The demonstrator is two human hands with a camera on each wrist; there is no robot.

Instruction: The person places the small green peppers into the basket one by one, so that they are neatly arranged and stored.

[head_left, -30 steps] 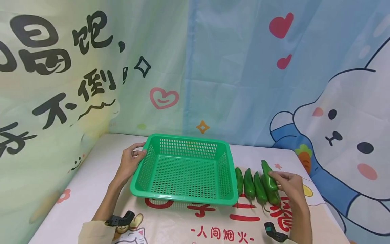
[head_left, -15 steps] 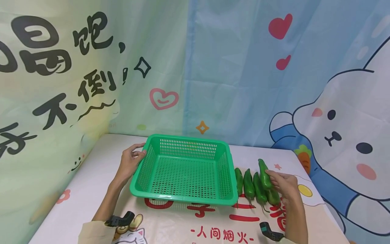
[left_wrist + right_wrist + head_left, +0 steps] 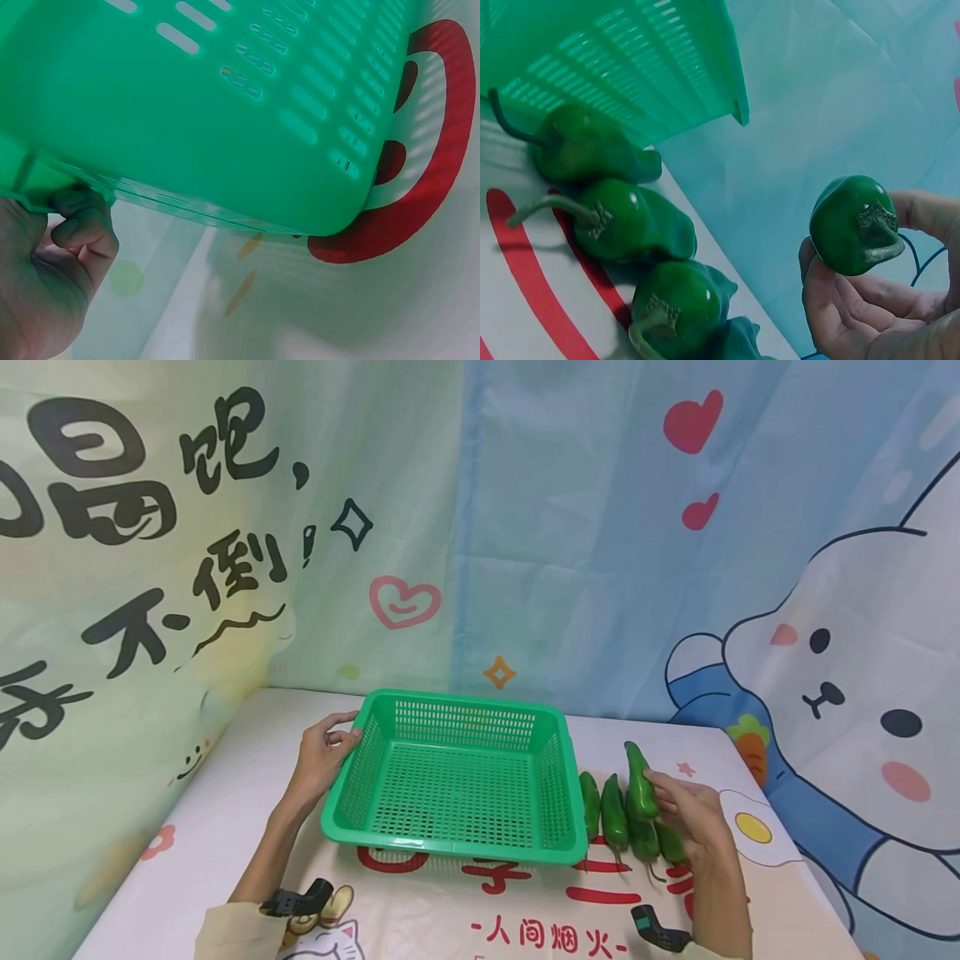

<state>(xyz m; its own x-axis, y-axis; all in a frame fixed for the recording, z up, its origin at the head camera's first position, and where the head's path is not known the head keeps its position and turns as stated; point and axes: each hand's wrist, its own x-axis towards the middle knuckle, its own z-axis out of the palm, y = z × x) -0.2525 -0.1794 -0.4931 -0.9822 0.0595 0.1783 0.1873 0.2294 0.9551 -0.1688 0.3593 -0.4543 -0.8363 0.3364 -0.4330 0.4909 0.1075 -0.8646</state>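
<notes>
My left hand [image 3: 321,760] grips the left rim of a green plastic basket [image 3: 453,852], which has nothing inside. In the left wrist view the fingers of that hand [image 3: 64,270] curl at the basket's rim [image 3: 187,150]. To the right, my right hand [image 3: 693,814] pinches a green pepper [image 3: 639,787] between thumb and fingers, held above the other peppers. In the right wrist view the held pepper [image 3: 855,225] shows its stem end, raised off the table, with the right hand [image 3: 885,300] around its far side.
Several green peppers [image 3: 613,814] lie in a row on the table [image 3: 247,752], close beside the basket's right wall. A printed cloth [image 3: 525,902] covers the tabletop. Fabric backdrops [image 3: 540,568] stand behind and at the left.
My right hand has moved left with the pepper, slightly up, toward the basket. The left hand and the basket have stayed in place.
</notes>
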